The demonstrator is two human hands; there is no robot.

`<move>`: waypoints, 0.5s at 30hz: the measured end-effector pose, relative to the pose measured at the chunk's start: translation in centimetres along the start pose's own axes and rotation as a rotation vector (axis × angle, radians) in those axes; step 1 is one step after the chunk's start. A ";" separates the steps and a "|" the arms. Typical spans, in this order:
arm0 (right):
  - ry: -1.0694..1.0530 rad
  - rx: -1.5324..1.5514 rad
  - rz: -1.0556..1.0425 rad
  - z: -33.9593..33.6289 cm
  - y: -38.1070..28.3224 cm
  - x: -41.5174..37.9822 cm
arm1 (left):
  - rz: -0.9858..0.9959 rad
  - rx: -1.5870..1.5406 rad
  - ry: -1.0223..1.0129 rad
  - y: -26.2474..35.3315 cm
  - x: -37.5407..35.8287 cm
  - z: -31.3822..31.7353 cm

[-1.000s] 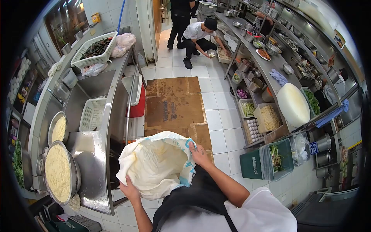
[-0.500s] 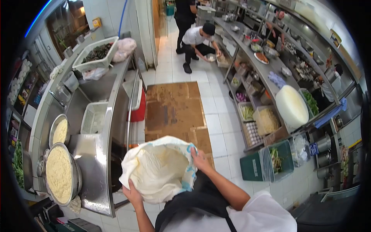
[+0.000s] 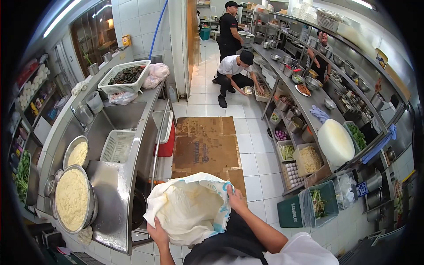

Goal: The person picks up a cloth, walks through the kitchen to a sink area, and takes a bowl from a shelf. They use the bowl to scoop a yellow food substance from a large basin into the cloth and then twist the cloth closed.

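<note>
A white sack [image 3: 185, 212] with blue print near its rim hangs in front of my black apron, its wide mouth facing up. My left hand [image 3: 158, 235] grips its lower left edge, and my right hand [image 3: 237, 201] is closed on the rim at the upper right. Pale, slightly yellowish stains mark the inside; I cannot make out any contents. To the left, on the steel counter, stand a large metal bowl [image 3: 92, 211] heaped with pale yellow crumbly food [image 3: 72, 198] and a smaller bowl [image 3: 70, 161] of similar food behind it.
Flattened cardboard [image 3: 205, 145] covers the floor ahead. A sink with a white basket [image 3: 118, 146] is on the left. A steel shelving counter [image 3: 282, 70] runs along the right, with a green bin [image 3: 290, 213] below. A crouching person [image 3: 234, 73] and a standing person [image 3: 229, 33] are ahead.
My view has tilted up, so the room sits lower and more of the far kitchen shows. Both hands keep their hold on the sack. The crouching person's arm has shifted slightly.
</note>
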State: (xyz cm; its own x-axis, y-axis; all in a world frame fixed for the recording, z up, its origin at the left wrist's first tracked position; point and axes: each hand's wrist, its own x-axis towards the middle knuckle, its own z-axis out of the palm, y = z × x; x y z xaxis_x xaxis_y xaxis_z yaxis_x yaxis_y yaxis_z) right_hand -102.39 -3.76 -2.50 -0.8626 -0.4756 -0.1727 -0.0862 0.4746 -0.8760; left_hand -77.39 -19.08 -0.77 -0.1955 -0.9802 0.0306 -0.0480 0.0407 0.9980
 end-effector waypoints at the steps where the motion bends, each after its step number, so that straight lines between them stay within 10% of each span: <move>1: -0.015 0.025 -0.023 0.3 0.5 0.3 | 0.005 0.002 0.000 0.0 0.0 -0.1; 15: -0.082 -0.019 -0.040 -1.0 1.3 -2.0 | 0.260 0.186 -0.091 4.0 3.8 -0.1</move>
State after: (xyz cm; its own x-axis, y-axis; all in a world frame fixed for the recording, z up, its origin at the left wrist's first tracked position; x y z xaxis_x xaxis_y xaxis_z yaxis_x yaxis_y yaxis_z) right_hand -101.32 -1.45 -2.85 -0.8144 -0.5531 -0.1753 -0.1295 0.4677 -0.8744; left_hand -78.19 -22.64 3.33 -0.3108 -0.9115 0.2692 -0.1618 0.3298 0.9301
